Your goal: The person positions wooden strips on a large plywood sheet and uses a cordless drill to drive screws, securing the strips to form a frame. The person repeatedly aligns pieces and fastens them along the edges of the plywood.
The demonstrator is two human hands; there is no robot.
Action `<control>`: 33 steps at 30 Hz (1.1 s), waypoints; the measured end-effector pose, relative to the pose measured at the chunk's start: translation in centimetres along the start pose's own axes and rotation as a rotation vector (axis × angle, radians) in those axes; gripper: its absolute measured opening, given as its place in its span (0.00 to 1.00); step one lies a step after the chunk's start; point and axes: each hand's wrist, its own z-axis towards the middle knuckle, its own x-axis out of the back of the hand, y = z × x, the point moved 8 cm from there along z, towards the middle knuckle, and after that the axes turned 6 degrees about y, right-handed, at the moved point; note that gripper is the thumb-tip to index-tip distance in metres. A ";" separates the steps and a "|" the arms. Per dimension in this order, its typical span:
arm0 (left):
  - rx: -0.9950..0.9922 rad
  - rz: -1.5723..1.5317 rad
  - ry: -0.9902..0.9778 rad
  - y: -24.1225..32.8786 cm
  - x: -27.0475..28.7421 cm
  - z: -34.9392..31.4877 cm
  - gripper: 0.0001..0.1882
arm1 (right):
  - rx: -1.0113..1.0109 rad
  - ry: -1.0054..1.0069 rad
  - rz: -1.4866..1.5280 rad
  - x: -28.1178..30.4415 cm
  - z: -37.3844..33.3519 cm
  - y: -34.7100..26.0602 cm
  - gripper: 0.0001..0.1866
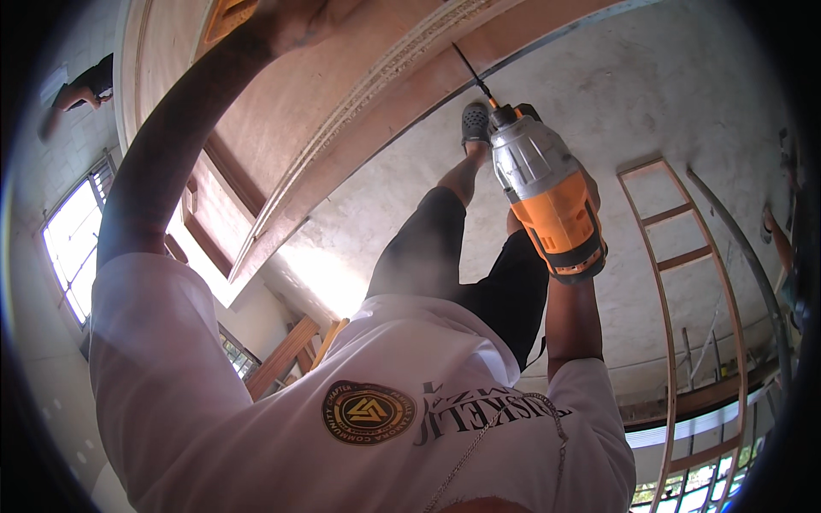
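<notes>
A power drill (547, 197) with an orange body, a silver front and a dark end cap is in my right hand (592, 190). The drill itself hides most of that hand and its grip. From its chuck a long, thin dark bit (472, 70) reaches up toward the edge of a large wooden panel (342, 103). Whether the tip touches the wood I cannot tell. My left arm is raised across the panel's left side. My left hand (299, 24) lies against the wood at the top edge of the picture, looking open, its fingers partly cut off.
Layered strips (342, 120) run along the panel's edge. On the right, a wooden ladder-like frame (684, 256) lies beside a long curved pipe (753, 248). Wooden boards (286, 355) lean at lower left. Another person (81, 94) is at far left; a person's leg (776, 239) shows at right.
</notes>
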 end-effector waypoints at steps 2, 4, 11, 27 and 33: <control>-0.013 0.005 0.003 -0.1 0.1 0.1 0.10 | 0.010 0.003 0.000 0.0 0.1 0.0 0.24; -0.016 0.003 0.004 -0.1 0.1 0.2 0.10 | 0.011 0.001 -0.002 0.0 0.1 0.0 0.24; -0.028 0.013 -0.001 0.1 0.3 0.2 0.09 | 0.014 0.002 0.004 -0.1 0.1 -0.1 0.24; -0.019 0.002 -0.008 -0.2 0.2 0.1 0.10 | 0.014 -0.016 0.004 -0.2 0.3 -0.1 0.24; 0.003 0.044 0.000 -0.1 0.6 -0.4 0.10 | 0.009 -0.020 0.008 -0.7 0.3 0.1 0.24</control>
